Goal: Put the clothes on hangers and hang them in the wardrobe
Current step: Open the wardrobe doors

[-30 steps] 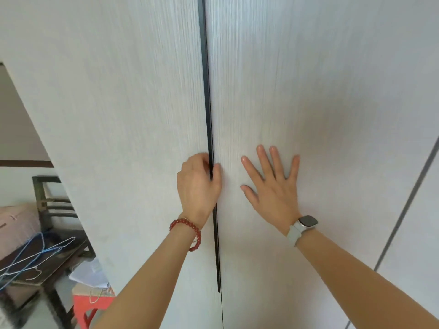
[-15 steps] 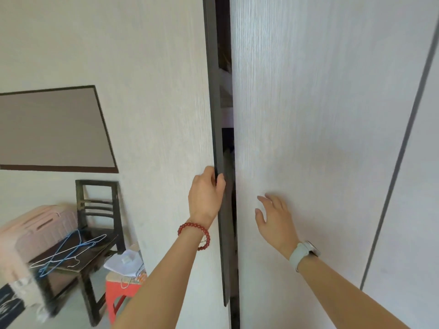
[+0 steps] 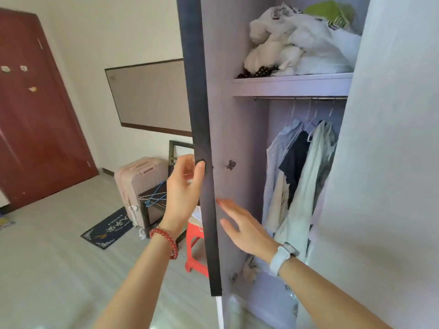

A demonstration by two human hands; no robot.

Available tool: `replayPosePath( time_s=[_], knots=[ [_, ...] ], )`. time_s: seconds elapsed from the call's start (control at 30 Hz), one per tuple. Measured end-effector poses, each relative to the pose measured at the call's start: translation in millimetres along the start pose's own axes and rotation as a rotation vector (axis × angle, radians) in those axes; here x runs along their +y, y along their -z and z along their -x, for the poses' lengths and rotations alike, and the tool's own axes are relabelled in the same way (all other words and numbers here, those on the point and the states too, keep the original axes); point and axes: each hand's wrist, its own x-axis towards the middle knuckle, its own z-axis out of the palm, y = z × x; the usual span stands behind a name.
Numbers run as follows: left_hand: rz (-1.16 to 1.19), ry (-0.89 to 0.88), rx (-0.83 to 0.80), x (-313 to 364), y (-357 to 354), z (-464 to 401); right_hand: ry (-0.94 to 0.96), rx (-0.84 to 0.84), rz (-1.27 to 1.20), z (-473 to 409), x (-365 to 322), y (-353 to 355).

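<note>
The wardrobe stands open in front of me. My left hand (image 3: 183, 193) grips the dark edge of its left door (image 3: 202, 91), thumb on the front and fingers behind. My right hand (image 3: 247, 229) is open with straight fingers, held beside the inner face of that door and holding nothing. Inside, several garments (image 3: 301, 176) hang on hangers from a metal rail (image 3: 297, 98). Above the rail, a shelf (image 3: 292, 84) carries a heap of white clothes (image 3: 299, 43). Loose blue and white wire hangers (image 3: 154, 195) lie on a dark chair left of the door.
The right wardrobe door (image 3: 392, 162) stays closed and fills the right side. A pink suitcase (image 3: 135, 179) stands by the chair, and a red plastic stool (image 3: 194, 248) sits partly behind the open door. A dark mat (image 3: 109, 229) lies on the floor near a red room door (image 3: 35, 115).
The left door has swung wide open under my left hand, showing the wardrobe's inside. My right hand has left the right door and moved into the opening.
</note>
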Motion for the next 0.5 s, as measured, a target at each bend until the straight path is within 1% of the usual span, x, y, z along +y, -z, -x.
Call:
replayPosePath(
  time_s=[0.07,0.2,0.3,0.4,0.47,0.5],
  knots=[
    [-0.076,-0.02,0.08,-17.5,26.5,-6.8,0.038,-0.063,0.013,-20.7,-14.2,-23.8],
    [-0.095,0.129,0.08,-50.3,65.7,-22.8,0.102,-0.096,0.073,-66.7,-40.0,-65.0],
    [-0.172,0.205,0.04,-75.1,85.9,-39.9,0.138,-0.073,0.145,-94.7,-52.2,-86.3],
    [-0.169,0.246,0.036,-90.4,96.9,-52.3,0.147,-0.047,0.163,-109.6,-58.1,-97.7],
    [-0.194,0.228,0.092,-93.4,95.2,-52.6,0.174,-0.01,0.161,-111.5,-55.4,-98.4],
    [-0.245,0.189,0.14,-93.3,91.2,-50.0,0.181,0.021,0.15,-109.7,-51.5,-96.4]
  ],
)
